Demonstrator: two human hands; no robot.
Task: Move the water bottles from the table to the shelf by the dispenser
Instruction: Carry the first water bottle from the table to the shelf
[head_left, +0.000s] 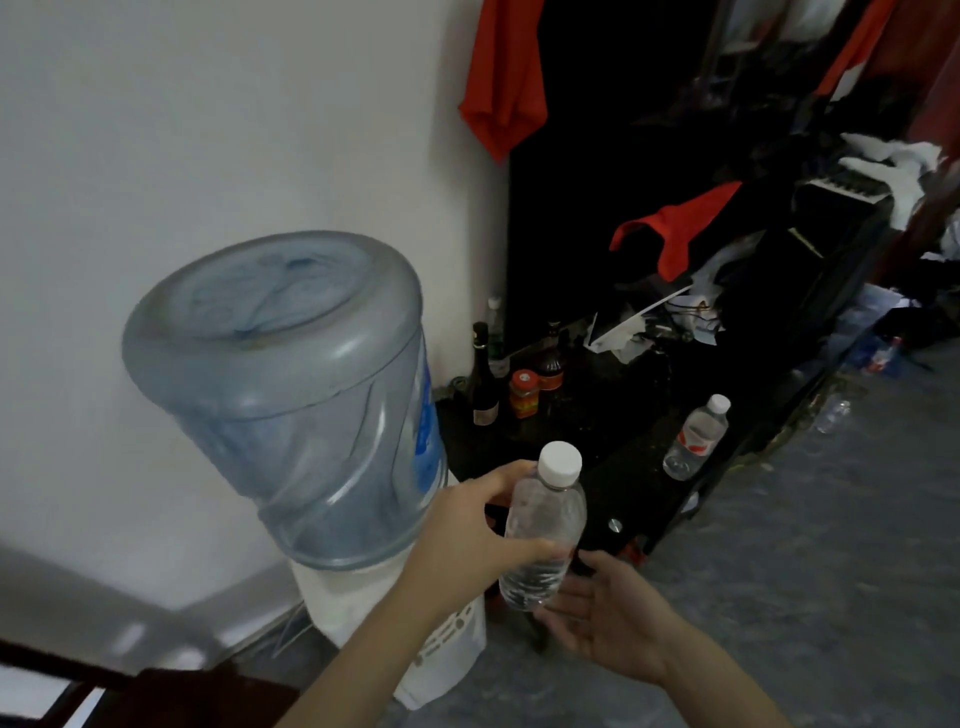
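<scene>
left hand (467, 540): fingers curled, gripping | right hand (613, 618): palm up, fingers relaxed

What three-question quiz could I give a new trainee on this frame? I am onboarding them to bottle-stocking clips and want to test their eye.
1. True or false: the left hand grips the clear bottle.
2. Where does the labelled bottle stand? A) dark shelf B) floor C) on the dispenser jug
3. Fill in: the right hand is ____ beneath the held bottle.

Key: 1 true; 2 A; 3 open.
</scene>
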